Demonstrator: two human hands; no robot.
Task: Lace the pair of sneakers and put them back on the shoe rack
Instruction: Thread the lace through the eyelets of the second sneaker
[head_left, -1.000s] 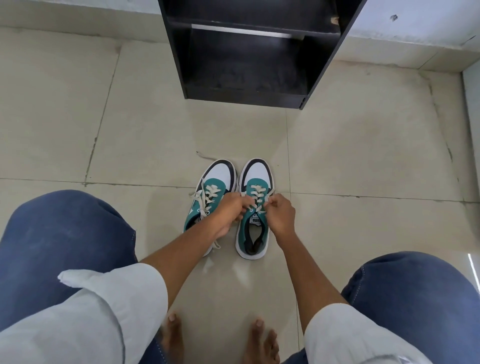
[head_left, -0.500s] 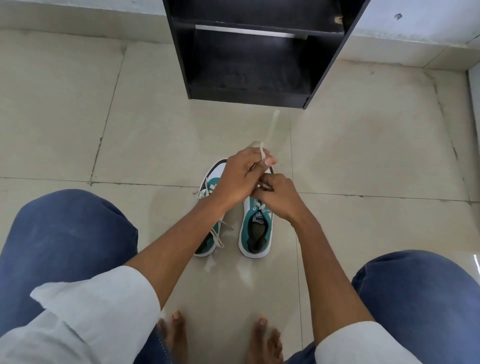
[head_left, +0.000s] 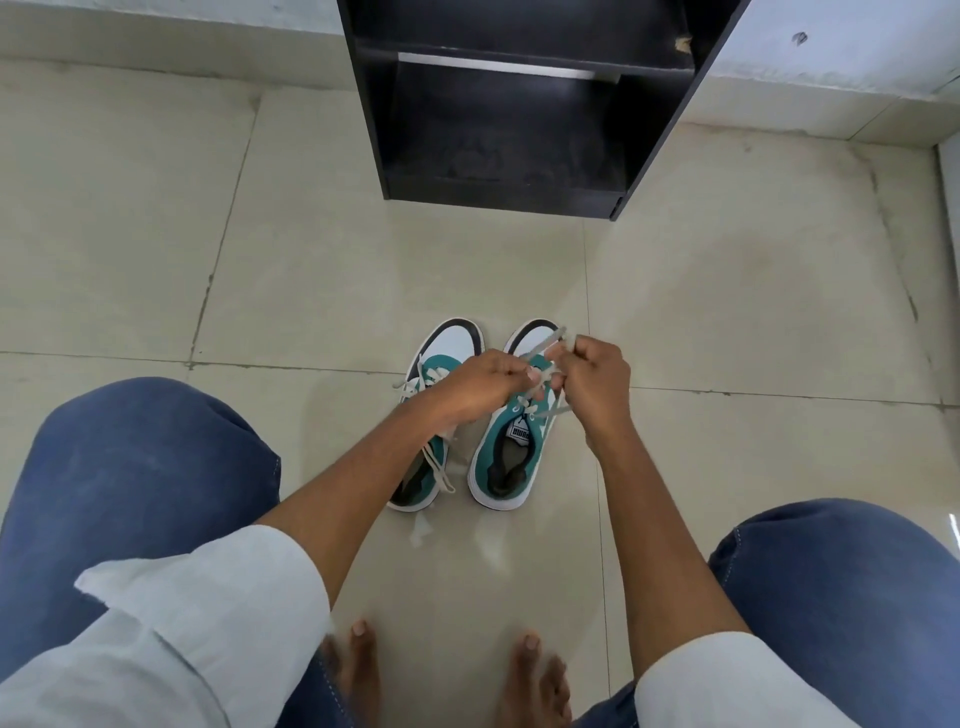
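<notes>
With both sneakers on the floor before the rack (head_left: 519, 130), your left hand (head_left: 475, 387) and right hand (head_left: 592, 382) each pinch the lace (head_left: 545, 344) above the right sneaker (head_left: 511, 457); uneven pulling could slip an end loose.

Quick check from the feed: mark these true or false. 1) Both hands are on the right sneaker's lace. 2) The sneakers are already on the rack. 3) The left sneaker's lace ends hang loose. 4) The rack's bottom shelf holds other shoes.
1) True: left hand and right hand grip the lace above the right sneaker.
2) False: both stand on the floor before the rack.
3) True: left sneaker ends trail loose.
4) False: no shoes visible there.
</notes>
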